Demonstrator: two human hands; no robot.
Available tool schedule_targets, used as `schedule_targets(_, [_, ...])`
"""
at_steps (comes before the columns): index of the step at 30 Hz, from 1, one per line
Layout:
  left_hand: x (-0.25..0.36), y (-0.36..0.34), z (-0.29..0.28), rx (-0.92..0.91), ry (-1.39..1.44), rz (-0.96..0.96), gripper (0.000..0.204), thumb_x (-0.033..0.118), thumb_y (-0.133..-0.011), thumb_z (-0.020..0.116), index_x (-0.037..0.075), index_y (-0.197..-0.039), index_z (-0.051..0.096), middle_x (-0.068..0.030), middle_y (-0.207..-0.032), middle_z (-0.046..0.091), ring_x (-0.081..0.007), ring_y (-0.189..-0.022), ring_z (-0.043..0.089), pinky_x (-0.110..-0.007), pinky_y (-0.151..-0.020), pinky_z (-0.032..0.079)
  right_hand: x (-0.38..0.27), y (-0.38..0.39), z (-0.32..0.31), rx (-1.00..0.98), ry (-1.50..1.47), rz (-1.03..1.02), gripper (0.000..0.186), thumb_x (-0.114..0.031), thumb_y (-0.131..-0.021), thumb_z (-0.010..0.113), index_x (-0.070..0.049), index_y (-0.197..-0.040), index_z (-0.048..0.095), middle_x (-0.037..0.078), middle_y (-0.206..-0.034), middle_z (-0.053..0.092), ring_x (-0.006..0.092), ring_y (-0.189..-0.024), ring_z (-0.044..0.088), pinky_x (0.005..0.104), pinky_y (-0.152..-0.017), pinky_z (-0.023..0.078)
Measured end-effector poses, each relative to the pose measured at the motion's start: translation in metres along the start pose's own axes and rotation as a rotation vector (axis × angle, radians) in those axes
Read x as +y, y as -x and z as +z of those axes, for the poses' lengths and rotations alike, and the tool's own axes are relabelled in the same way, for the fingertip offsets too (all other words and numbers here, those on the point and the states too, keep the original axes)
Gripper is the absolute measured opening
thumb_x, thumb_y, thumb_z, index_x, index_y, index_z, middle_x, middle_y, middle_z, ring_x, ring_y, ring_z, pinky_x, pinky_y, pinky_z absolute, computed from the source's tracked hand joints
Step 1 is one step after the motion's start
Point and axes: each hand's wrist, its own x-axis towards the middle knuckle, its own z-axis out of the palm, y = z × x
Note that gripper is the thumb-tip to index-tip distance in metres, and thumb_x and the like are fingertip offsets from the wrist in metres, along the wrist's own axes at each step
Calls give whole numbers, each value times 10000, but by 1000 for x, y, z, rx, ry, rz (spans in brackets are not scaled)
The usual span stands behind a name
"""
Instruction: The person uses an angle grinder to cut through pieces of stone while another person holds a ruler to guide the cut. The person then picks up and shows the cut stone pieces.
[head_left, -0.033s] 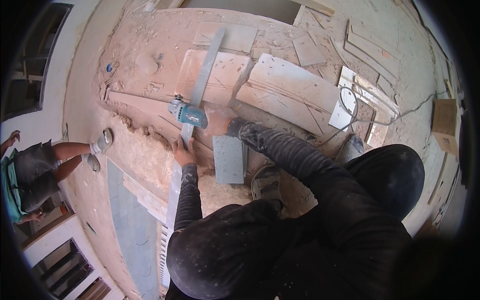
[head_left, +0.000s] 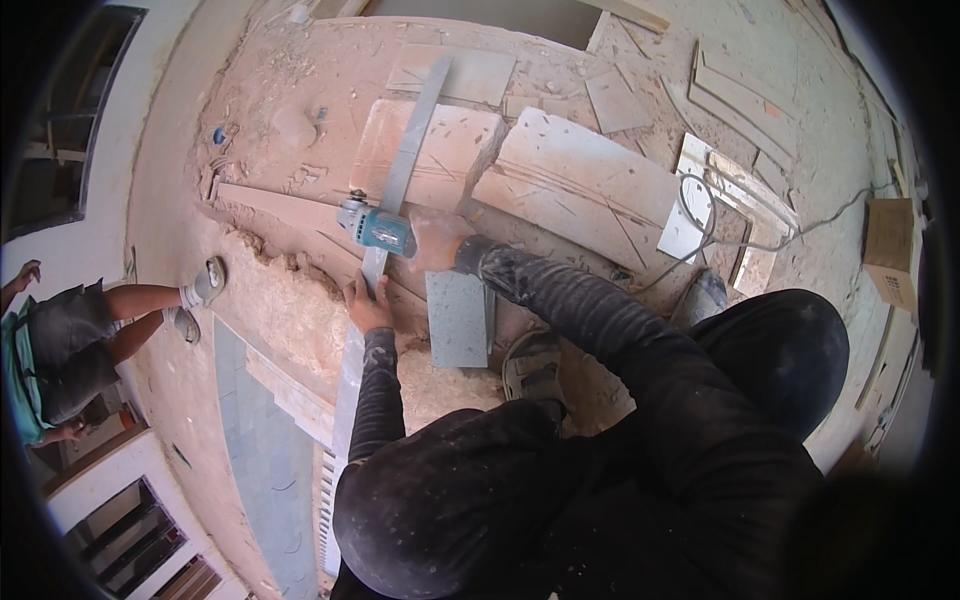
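Note:
My right hand (head_left: 440, 238) is wrapped round the body of a teal angle grinder (head_left: 384, 231), whose metal head points left. The grinder lies across a long, narrow grey strip (head_left: 411, 135); whether its disc touches the strip cannot be made out. Closer to me, my left hand (head_left: 369, 305) grips the same strip, thumb on one side and fingers on the other. The strip's far end rests over a dusty pale slab (head_left: 455, 150), and its near end runs down beside my left forearm. Grey rectangular tiles (head_left: 458, 325) stand just right of my left hand.
A second pale slab (head_left: 570, 180) lies to the right, with a looped cable (head_left: 712, 215) beyond it. Broken tile pieces (head_left: 615, 100) litter the dusty floor. A cardboard box (head_left: 891, 250) sits far right. Another person (head_left: 75, 345) stands at the left. Grey paving (head_left: 255, 450) lies lower left.

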Motion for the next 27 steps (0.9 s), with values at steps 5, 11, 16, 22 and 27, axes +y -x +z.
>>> schedule_targets(5, [57,23,-2,105,168,-51,473,321,-907,650,-13,-1237,596,-226,-1162,597,-366,-1099,577,-403,-914,472,9,6,-5,-10,42,5,647,-344,-599,800,35,-1089,611,240,-1095,651,353,-1015,653,407,-876,531])
schedule_targets(11, [87,32,4,-490,677,-265,510,418,-954,571,-20,-1212,611,-203,-1157,652,-314,-1088,609,-364,-942,452,-2,6,-17,-105,24,62,643,-323,-622,802,40,-1105,584,233,-1122,641,354,-1044,642,414,-893,522])
schedule_targets(16, [89,25,5,-681,718,-226,597,519,-921,572,0,-1213,615,-181,-1104,679,-289,-1055,628,-361,-929,454,-6,10,-23,-134,29,46,615,-306,-635,793,40,-1093,572,234,-1106,642,357,-1043,640,414,-894,521])
schedule_targets(22, [86,26,5,-675,661,-208,546,470,-921,592,-7,-1186,621,-188,-1068,677,-297,-1030,629,-367,-909,460,-11,7,-19,-86,28,24,559,-296,-651,780,28,-1064,588,230,-1091,646,356,-1036,642,420,-887,523])
schedule_targets(27, [79,23,-10,-367,526,-297,475,350,-871,693,-16,-1162,608,-224,-1149,629,-330,-1075,602,-395,-920,459,-6,5,-19,-86,41,47,553,-304,-650,788,19,-1055,595,230,-1109,645,353,-1037,643,419,-884,524])
